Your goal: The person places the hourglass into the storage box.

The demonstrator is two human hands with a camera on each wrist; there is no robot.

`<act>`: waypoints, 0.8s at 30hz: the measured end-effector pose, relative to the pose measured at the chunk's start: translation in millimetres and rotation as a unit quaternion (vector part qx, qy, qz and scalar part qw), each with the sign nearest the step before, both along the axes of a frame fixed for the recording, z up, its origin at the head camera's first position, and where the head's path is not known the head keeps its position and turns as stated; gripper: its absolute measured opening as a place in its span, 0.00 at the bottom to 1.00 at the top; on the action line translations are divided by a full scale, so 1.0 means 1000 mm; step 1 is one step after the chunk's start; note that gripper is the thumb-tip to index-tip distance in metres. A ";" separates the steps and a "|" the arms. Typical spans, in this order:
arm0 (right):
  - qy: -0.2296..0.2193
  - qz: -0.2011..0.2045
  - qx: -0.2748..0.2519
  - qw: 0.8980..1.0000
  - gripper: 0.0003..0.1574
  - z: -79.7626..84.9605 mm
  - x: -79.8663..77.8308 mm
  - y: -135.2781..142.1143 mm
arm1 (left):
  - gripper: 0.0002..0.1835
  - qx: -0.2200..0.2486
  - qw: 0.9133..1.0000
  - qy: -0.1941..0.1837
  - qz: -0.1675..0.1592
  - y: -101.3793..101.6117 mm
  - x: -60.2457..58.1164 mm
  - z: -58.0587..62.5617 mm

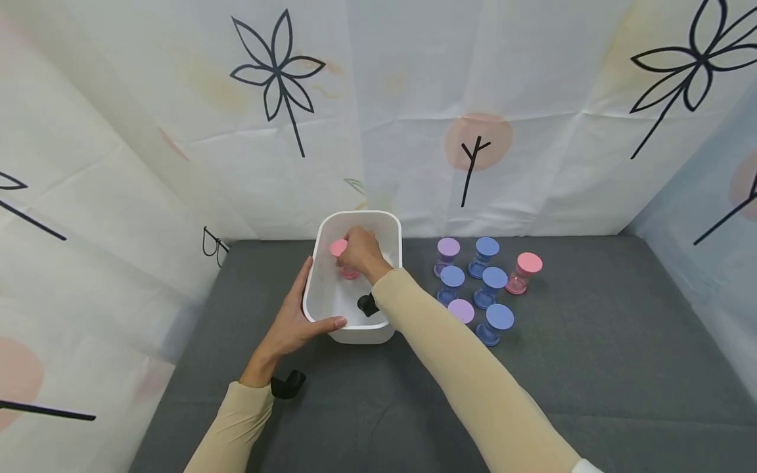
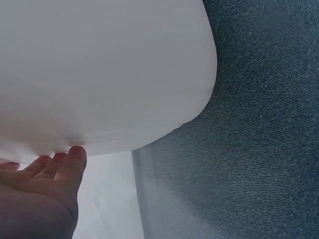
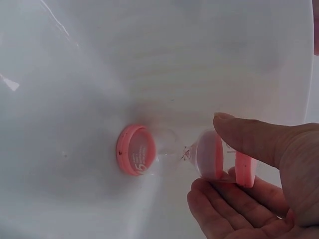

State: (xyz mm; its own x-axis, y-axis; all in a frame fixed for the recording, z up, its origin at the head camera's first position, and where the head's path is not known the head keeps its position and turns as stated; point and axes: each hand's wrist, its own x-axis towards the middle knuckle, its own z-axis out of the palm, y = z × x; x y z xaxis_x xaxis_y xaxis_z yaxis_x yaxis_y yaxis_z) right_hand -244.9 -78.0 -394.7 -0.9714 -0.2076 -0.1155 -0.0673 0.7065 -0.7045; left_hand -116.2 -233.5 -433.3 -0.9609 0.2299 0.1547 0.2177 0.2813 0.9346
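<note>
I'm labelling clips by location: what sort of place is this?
Probably an indoor tabletop set up for recording: printed cloth hangs behind and along both sides of a dark grey tabletop, where a white bin and sand timers stand. The wider room isn't visible.

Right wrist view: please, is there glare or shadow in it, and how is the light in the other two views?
Right wrist view: a small white glare on the tub, near the picture's left edge, a soft shadow beside the pink hourglass; left wrist view: the left hand looks darker than the tub; head view: soft, fairly even light.
</note>
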 end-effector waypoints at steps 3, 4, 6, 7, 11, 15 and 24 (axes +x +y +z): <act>-0.003 0.003 0.010 1.000 0.21 0.001 0.000 0.000 | 0.66 0.003 1.000 -0.003 0.001 0.000 0.000 0.000; -0.003 0.002 0.013 1.000 0.21 0.002 0.000 -0.001 | 0.66 0.003 1.000 -0.004 0.002 0.000 0.000 0.000; -0.004 0.002 0.019 1.000 0.21 0.002 0.000 -0.001 | 0.66 0.002 1.000 -0.004 0.003 0.000 0.000 -0.001; -0.005 0.002 0.021 1.000 0.21 0.002 0.000 -0.001 | 0.66 0.002 1.000 -0.004 0.004 0.000 0.001 -0.001; -0.008 0.000 0.017 1.000 0.21 0.004 0.001 -0.001 | 0.65 0.005 1.000 0.000 0.003 -0.001 0.001 -0.002; -0.001 0.000 0.011 1.000 0.20 0.006 0.002 0.002 | 0.65 0.007 1.000 -0.002 0.003 0.000 0.001 -0.003; 0.006 0.007 -0.022 1.000 0.27 0.019 0.004 0.013 | 0.66 0.003 1.000 -0.001 0.003 0.000 0.000 -0.002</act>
